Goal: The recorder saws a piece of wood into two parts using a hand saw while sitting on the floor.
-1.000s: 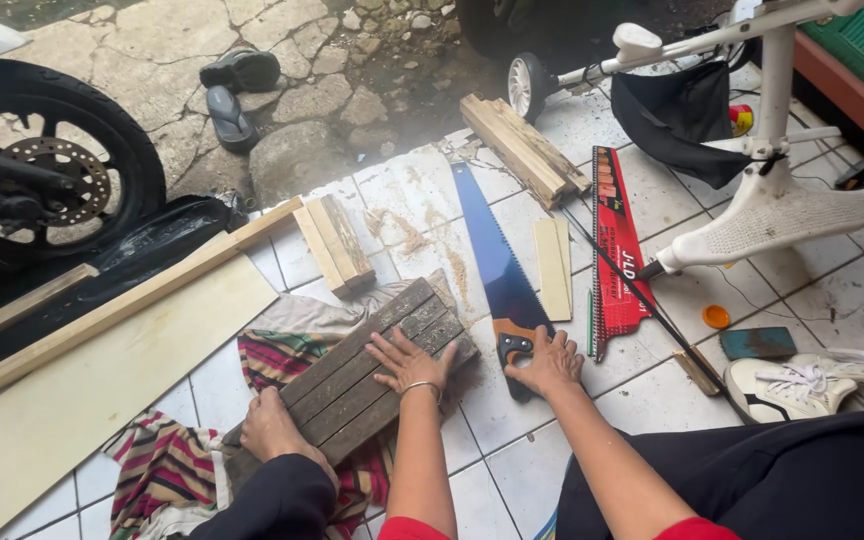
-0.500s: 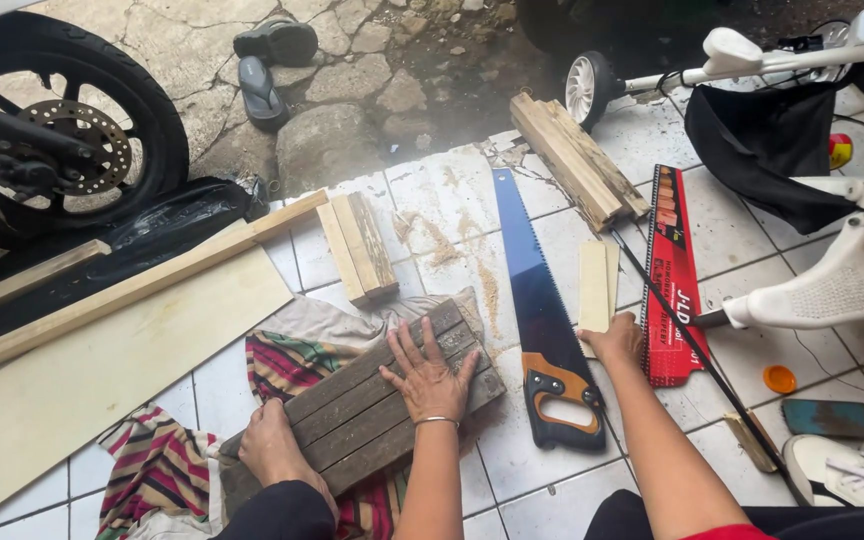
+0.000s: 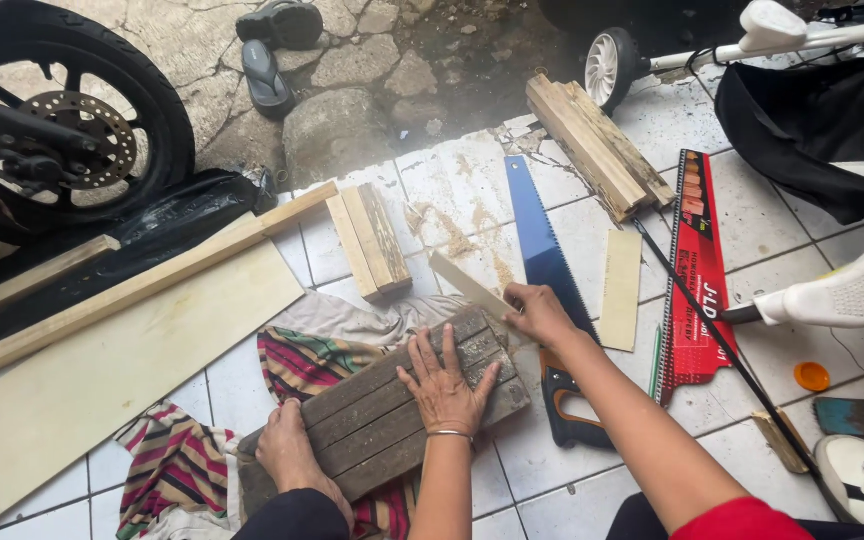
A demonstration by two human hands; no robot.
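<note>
A long red cardboard saw sleeve [image 3: 694, 262] lies on the tiles.

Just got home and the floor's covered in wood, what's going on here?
A person works on the tiled floor. Their left hand presses flat on a dark wood block lying on a striped cloth; their right hand holds a thin pale strip at the block's top edge. A blue handsaw lies beside it, untouched.

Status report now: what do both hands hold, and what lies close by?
Left hand flat on grey slatted wood block. Right hand grips thin pale wood strip at block's edge. Blue handsaw beside it on tiles.
</note>
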